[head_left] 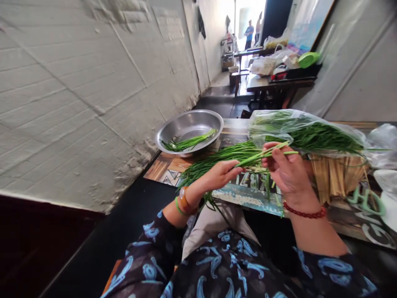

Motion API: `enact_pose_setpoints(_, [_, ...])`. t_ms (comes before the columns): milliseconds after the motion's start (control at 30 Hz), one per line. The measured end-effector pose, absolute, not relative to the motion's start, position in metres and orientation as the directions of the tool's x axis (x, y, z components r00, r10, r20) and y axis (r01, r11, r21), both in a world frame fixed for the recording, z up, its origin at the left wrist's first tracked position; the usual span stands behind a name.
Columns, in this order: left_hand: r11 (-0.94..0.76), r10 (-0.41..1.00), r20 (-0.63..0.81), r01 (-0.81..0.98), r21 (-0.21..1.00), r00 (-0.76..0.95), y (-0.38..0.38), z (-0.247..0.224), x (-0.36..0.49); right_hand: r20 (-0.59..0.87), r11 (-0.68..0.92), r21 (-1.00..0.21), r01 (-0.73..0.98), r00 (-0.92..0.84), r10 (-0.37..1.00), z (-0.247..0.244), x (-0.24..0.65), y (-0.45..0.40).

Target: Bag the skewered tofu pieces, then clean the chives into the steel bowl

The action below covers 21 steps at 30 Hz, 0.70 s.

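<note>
My left hand (pixel 223 174) is closed around a small bunch of garlic chives (pixel 252 159), whose pale ends point to the right. At those ends, the thumb and fingers of my right hand (pixel 283 167) pinch the stalks. Beneath and behind my hands, a larger heap of chives (pixel 214 159) lies across the patterned table (pixel 245 194). Left of the heap stands a wide metal basin (pixel 173 124) with a few chives (pixel 192 142) in it. Just beyond my right hand rests a clear plastic bag (pixel 279 118) full of chives.
Bundled wooden skewers (pixel 333 178) lie on the table at the right, beside crumpled clear plastic (pixel 384 140). A white wall (pixel 93 82) runs along the left. Farther back, another table (pixel 266 85) carries bags and a green bowl (pixel 308 60). People (pixel 249 35) stand at the bright doorway.
</note>
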<state>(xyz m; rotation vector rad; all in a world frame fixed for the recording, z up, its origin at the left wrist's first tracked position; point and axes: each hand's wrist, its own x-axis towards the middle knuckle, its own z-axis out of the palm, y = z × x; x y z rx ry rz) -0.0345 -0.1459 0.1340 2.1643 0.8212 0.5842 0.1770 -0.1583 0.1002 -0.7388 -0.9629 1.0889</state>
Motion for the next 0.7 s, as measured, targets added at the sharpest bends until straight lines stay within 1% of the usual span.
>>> enact_pose_setpoints(33, [-0.556, 0.716, 0.177, 0.397, 0.73, 0.676, -0.143, 0.147, -0.046, 0.265, 0.293, -0.869, -0.399, 0.124, 0.956, 0.1, 0.179, -0.158])
enact_pose_setpoints(67, [-0.594, 0.734, 0.236, 0.434, 0.677, 0.637, -0.139, 0.161, -0.059, 0.257, 0.273, -0.872, -0.406, 0.096, 0.962, 0.098, 0.18, -0.157])
enact_pose_setpoints(100, [-0.624, 0.749, 0.288, 0.489, 0.609, 0.597, -0.135, 0.177, -0.074, 0.24, 0.253, -0.881, -0.4, 0.082, 0.967, 0.092, 0.181, -0.155])
enact_pose_setpoints(167, [-0.653, 0.755, 0.442, 0.617, 0.438, 0.484, -0.123, 0.21, -0.103, 0.183, 0.208, -0.912, -0.354, 0.101, 0.978, 0.073, 0.184, -0.149])
enact_pose_setpoints(267, [-0.568, 0.703, 0.602, 0.808, 0.157, 0.378, -0.101, 0.249, -0.135, 0.094, 0.141, -0.955, -0.26, 0.186, 0.978, 0.033, 0.189, -0.138])
enact_pose_setpoints(333, [-0.483, 0.686, 0.637, 0.875, 0.039, 0.351, -0.084, 0.261, -0.145, 0.063, 0.118, -0.968, -0.22, 0.239, 0.969, 0.01, 0.193, -0.132])
enact_pose_setpoints(400, [-0.427, 0.71, 0.615, 0.904, -0.009, 0.342, -0.067, 0.258, -0.143, 0.055, 0.108, -0.978, -0.18, 0.276, 0.96, -0.001, 0.197, -0.128])
enact_pose_setpoints(467, [-0.432, 0.745, 0.56, 0.902, -0.011, 0.364, -0.055, 0.245, -0.13, 0.067, 0.106, -0.986, -0.125, 0.283, 0.957, 0.001, 0.197, -0.124])
enact_pose_setpoints(533, [-0.511, 0.743, 0.506, 0.86, 0.007, 0.438, -0.052, 0.229, -0.111, 0.098, 0.118, -0.991, -0.068, 0.249, 0.963, 0.013, 0.194, -0.119])
enact_pose_setpoints(600, [-0.613, 0.711, 0.441, 0.79, 0.009, 0.547, -0.056, 0.212, -0.086, 0.139, 0.144, -0.989, -0.015, 0.185, 0.973, 0.029, 0.187, -0.113])
enact_pose_setpoints(667, [-0.708, 0.644, 0.378, 0.705, -0.035, 0.665, -0.066, 0.199, -0.06, 0.183, 0.182, -0.983, 0.015, 0.13, 0.975, 0.044, 0.175, -0.106])
enact_pose_setpoints(700, [-0.751, 0.607, 0.359, 0.659, -0.032, 0.709, -0.072, 0.193, -0.047, 0.206, 0.207, -0.978, 0.012, 0.115, 0.972, 0.049, 0.168, -0.102])
